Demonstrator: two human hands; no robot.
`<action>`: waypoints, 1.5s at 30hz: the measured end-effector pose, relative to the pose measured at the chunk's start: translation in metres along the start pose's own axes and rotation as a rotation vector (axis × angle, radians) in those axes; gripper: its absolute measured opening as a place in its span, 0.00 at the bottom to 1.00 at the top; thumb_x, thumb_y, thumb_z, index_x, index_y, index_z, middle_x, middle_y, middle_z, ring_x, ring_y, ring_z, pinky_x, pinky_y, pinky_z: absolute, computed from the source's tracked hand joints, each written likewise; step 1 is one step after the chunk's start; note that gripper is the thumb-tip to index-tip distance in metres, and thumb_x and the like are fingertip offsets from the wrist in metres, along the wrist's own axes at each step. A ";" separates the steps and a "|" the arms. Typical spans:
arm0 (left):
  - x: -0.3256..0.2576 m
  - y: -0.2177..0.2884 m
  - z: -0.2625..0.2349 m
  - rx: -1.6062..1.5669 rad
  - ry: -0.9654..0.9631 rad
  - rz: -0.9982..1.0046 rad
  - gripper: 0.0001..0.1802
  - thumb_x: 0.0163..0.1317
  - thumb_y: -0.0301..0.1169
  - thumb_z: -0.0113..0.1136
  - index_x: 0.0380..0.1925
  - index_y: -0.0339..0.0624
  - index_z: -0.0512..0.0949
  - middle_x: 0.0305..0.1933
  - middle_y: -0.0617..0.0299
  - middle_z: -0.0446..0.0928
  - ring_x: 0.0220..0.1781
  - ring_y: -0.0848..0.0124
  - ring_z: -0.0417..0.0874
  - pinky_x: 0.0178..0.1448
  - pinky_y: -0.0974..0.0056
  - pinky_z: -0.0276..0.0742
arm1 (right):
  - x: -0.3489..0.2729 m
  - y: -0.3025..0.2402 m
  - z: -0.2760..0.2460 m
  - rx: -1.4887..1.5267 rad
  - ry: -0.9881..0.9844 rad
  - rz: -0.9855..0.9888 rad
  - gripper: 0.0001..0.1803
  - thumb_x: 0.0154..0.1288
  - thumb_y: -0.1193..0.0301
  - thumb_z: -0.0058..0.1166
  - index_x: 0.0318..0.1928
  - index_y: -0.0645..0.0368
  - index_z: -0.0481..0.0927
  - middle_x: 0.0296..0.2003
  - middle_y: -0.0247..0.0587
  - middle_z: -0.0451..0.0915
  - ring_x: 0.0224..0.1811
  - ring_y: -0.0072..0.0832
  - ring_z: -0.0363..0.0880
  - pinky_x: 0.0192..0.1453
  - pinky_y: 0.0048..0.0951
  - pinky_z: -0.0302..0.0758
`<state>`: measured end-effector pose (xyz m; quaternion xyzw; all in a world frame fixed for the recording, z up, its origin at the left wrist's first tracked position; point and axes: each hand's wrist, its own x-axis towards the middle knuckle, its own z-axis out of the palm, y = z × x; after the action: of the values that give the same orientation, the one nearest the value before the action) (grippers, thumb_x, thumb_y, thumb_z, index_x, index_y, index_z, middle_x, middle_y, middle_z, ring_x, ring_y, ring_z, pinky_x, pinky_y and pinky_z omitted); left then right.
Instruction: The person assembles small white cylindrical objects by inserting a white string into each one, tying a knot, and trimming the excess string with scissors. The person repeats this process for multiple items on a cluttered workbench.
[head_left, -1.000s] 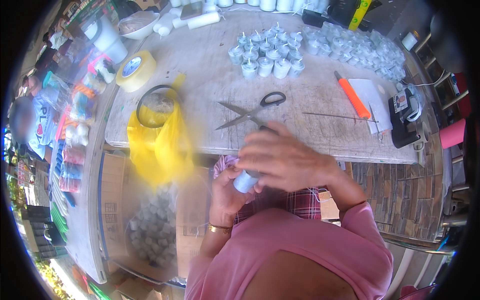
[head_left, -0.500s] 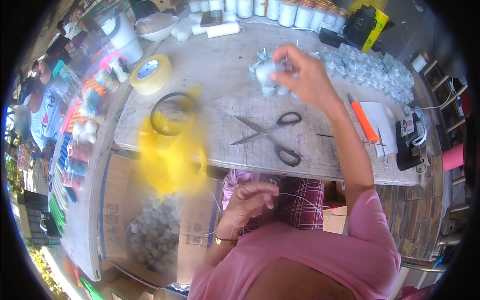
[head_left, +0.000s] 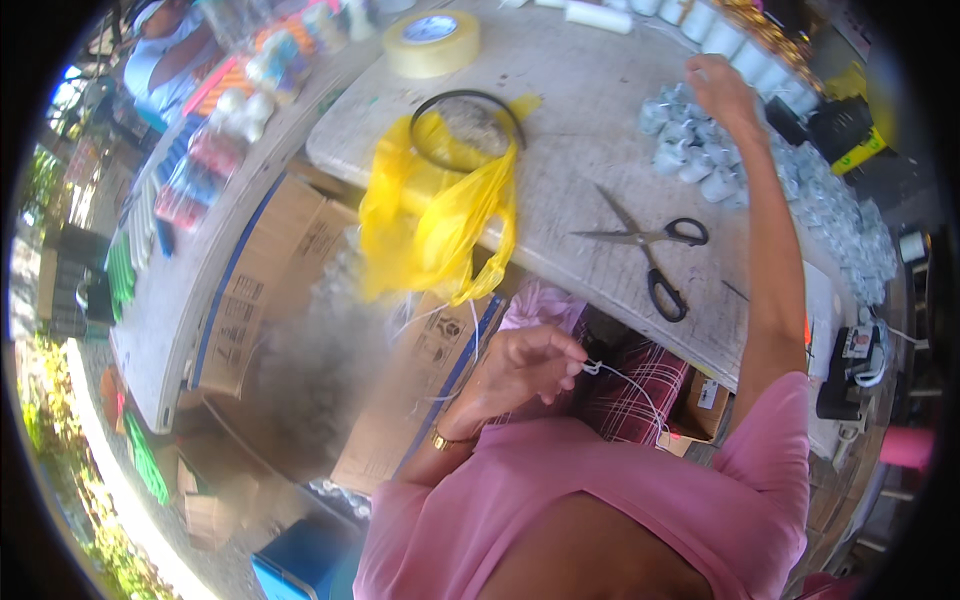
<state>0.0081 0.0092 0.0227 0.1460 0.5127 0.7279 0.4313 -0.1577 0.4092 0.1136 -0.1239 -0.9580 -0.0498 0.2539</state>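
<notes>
Left hand (head_left: 525,365) fingers pinched shut on thin white string (head_left: 625,382), kept low at the lap so it hangs free. Right hand (head_left: 722,92) reaches out, fingers curled on the small white cups (head_left: 690,150) clustered on the table (head_left: 580,120); grip unclear. Scissors (head_left: 652,250) lie near, yellow bag (head_left: 440,215) at the edge.

The right hand (head_left: 722,92) is stretched out over the grey table (head_left: 575,150) and rests on a group of small white cups (head_left: 690,150). The left hand (head_left: 525,365) is low, near the lap, and pinches a thin white string (head_left: 625,380). On the table lie black-handled scissors (head_left: 655,255), a yellow plastic bag (head_left: 440,220) and a roll of tape (head_left: 432,42).
</notes>
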 end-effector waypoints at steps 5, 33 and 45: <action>-0.005 -0.007 -0.002 -0.035 -0.019 0.171 0.06 0.65 0.22 0.58 0.41 0.36 0.78 0.28 0.64 0.79 0.29 0.79 0.80 0.26 0.77 0.72 | -0.127 -0.126 -0.126 0.671 -0.308 -0.082 0.11 0.67 0.71 0.50 0.46 0.60 0.80 0.35 0.31 0.81 0.28 0.16 0.70 0.34 0.19 0.69; -0.071 -0.151 -0.295 1.561 0.712 -0.698 0.22 0.59 0.42 0.52 0.53 0.49 0.71 0.58 0.41 0.67 0.56 0.39 0.76 0.58 0.48 0.74 | -0.355 -0.211 0.002 0.534 -0.303 -0.125 0.39 0.44 0.56 0.71 0.59 0.47 0.72 0.42 0.45 0.65 0.46 0.47 0.67 0.48 0.48 0.68; -0.093 -0.071 -0.223 0.237 0.888 0.140 0.24 0.56 0.44 0.65 0.48 0.43 0.77 0.46 0.60 0.77 0.47 0.63 0.80 0.55 0.51 0.78 | -0.339 -0.219 0.002 0.497 -0.310 -0.166 0.28 0.43 0.66 0.70 0.49 0.50 0.77 0.55 0.48 0.67 0.53 0.49 0.69 0.53 0.45 0.73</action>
<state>-0.0498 -0.1946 -0.1142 -0.0975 0.7162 0.6838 0.1002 0.0692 0.1267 -0.0643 0.0147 -0.9750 0.1851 0.1223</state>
